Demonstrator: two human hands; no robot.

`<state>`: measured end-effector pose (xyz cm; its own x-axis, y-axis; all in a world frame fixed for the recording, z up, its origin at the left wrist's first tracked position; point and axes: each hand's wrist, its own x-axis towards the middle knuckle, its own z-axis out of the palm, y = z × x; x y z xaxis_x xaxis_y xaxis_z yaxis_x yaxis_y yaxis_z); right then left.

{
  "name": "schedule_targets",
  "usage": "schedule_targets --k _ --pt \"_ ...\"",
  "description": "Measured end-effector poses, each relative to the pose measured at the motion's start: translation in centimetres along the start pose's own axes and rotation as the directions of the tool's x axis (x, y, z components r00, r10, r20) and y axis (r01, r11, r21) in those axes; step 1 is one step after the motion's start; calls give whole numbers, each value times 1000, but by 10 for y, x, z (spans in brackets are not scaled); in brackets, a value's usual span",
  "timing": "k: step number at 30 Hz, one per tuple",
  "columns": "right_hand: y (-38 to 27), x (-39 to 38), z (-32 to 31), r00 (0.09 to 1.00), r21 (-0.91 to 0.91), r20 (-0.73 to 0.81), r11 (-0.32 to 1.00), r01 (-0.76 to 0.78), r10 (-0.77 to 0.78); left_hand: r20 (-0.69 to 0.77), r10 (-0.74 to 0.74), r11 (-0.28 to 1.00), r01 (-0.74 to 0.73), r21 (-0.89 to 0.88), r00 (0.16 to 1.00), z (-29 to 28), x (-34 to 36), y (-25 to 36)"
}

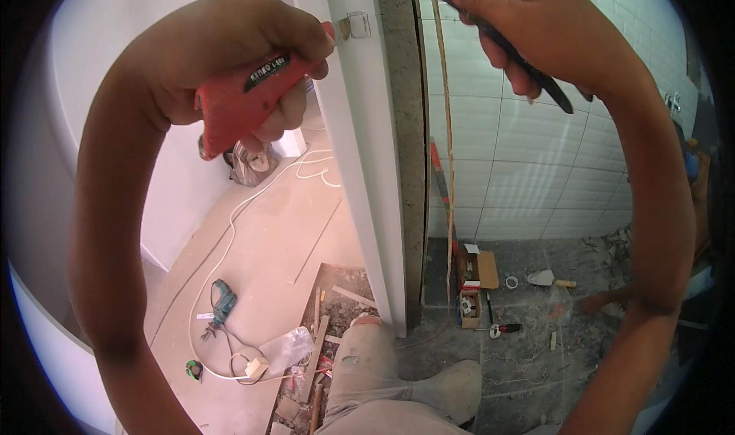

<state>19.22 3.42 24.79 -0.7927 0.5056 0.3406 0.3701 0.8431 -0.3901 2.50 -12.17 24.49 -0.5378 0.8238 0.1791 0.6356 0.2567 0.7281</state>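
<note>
Both arms raised high against the wall end, up by a small switch plate (357,26) on the white wall face (366,152). Left hand (230,60) clenched around a red tool body (241,102), thumb over the top, fingers curled beneath, the tool's nose pushed toward the plate; most of the red body bulging out below the palm, so the grip sits on the front half only. Right hand (536,29) pinched on a thin dark blade-like tool (521,60), fingers closed near its upper end, the long dark tail slanting down and away past the wrist in front of the white tiled wall (551,152); tip hidden at the top edge, exact kind of tool not clear. Risk, as judged from here: a lot of weight hanging under a short hold on the red tool, so a slip or twist could drop it straight down toward the knee (367,358) and boot (452,389) below. Thin tool held only at one end, likely to swing or skid off the rough concrete edge (398,129) and scrape the tile or jab the other hand, both hands being close together. More trouble underfoot: white cable (230,236) looping across the floor, a blue drill (222,301), wood scraps and rubble (321,335), an open cardboard box (476,270), a red-handled screwdriver (501,329) — plenty to trip on with eyes and arms up, and a thin wooden strip (446,167) leaning just beside the working spot, easy to knock over.
</note>
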Motion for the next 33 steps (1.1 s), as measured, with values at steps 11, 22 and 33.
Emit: schedule_targets --k 11,22,33 --pt "1 6 -13 978 141 208 990 -26 -4 -31 11 996 -8 88 999 -14 5 13" --pt "66 -23 39 907 272 -420 952 139 -13 -164 88 972 -49 229 982 25 -6 -12" --pt "330 -187 366 652 827 165 257 -501 740 -634 283 959 -206 194 720 134 34 -103"
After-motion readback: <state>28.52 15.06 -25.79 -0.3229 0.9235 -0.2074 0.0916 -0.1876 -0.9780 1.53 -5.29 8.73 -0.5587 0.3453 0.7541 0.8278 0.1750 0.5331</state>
